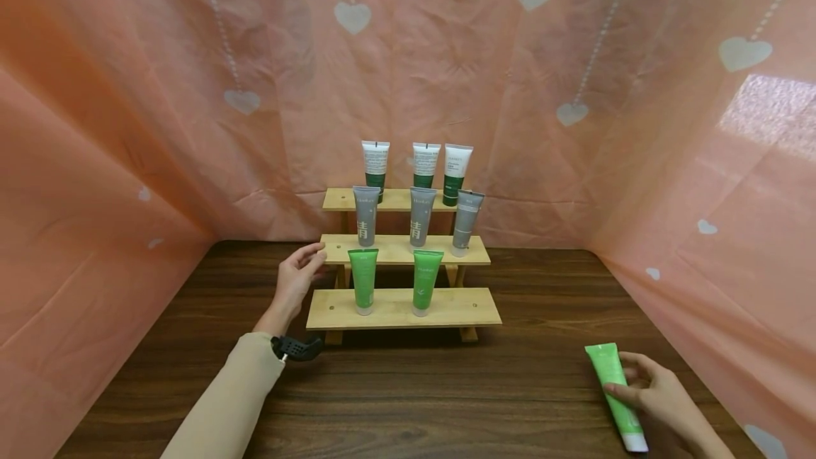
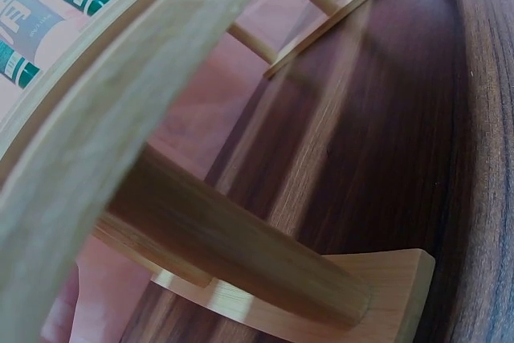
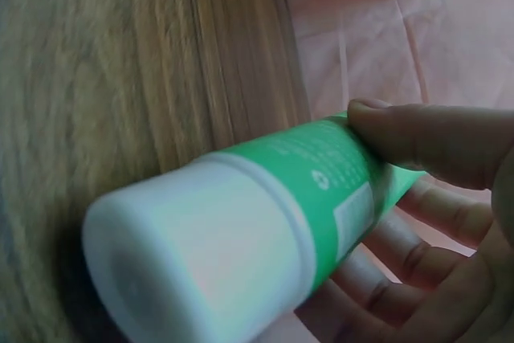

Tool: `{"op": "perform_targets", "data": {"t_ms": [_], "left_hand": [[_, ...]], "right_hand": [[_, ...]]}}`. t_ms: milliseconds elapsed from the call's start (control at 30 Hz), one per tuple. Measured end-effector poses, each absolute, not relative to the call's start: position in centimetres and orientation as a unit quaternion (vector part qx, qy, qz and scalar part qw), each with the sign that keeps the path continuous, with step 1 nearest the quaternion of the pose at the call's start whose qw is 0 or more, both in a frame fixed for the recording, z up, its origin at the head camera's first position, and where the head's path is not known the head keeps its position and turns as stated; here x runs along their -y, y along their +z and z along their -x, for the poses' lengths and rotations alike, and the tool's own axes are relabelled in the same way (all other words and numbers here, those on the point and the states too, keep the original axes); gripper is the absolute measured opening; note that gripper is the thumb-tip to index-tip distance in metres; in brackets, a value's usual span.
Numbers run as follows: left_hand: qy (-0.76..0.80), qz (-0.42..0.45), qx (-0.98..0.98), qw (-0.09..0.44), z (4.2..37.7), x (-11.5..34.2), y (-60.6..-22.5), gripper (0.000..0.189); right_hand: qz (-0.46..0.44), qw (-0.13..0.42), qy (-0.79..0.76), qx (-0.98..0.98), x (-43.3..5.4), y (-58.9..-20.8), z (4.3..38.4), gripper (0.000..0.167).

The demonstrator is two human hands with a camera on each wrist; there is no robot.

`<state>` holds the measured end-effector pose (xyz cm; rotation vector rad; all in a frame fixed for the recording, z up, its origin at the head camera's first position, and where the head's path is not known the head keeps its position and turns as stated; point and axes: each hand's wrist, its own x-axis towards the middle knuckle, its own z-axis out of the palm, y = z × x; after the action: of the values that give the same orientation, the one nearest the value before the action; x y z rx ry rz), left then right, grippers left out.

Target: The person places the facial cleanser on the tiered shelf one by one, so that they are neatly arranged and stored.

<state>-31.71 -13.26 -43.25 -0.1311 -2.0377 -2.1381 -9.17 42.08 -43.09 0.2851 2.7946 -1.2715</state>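
My right hand (image 1: pixel 659 395) grips a green squeeze tube (image 1: pixel 613 388) with a white cap, low at the right side of the table. In the right wrist view its cap (image 3: pixel 193 255) points toward the camera, and the thumb (image 3: pixel 426 138) presses on the green body. My left hand (image 1: pixel 296 278) is at the left end of the middle shelf (image 1: pixel 331 250) of a wooden tiered stand, fingertips right at the board's edge. Two green tubes, a left one (image 1: pixel 364 280) and a right one (image 1: pixel 426 282), stand caps down on the bottom shelf (image 1: pixel 395 314).
Three grey tubes (image 1: pixel 365 217) stand on the middle shelf. Three white-and-green tubes (image 1: pixel 457 172) stand on the top shelf (image 1: pixel 400 198). The stand is on a dark wooden table (image 1: pixel 414 388), with pink heart-patterned cloth (image 1: pixel 408 76) behind and at both sides.
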Motion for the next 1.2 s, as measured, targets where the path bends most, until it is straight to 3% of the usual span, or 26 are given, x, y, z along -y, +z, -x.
{"op": "perform_targets", "data": {"t_ms": [533, 1200], "left_hand": [[-0.73, 0.047, 0.675, 0.09, 31.6, 13.2, -43.0, 0.04], [-0.723, 0.038, 0.683, 0.094, 31.6, 13.2, -43.2, 0.041]], "right_hand": [[-0.067, -0.044, -0.452, -0.888, -39.8, -41.9, 10.1, 0.074], [-0.008, -0.152, -0.462, -0.874, -36.7, -40.6, 11.8, 0.05]]}}
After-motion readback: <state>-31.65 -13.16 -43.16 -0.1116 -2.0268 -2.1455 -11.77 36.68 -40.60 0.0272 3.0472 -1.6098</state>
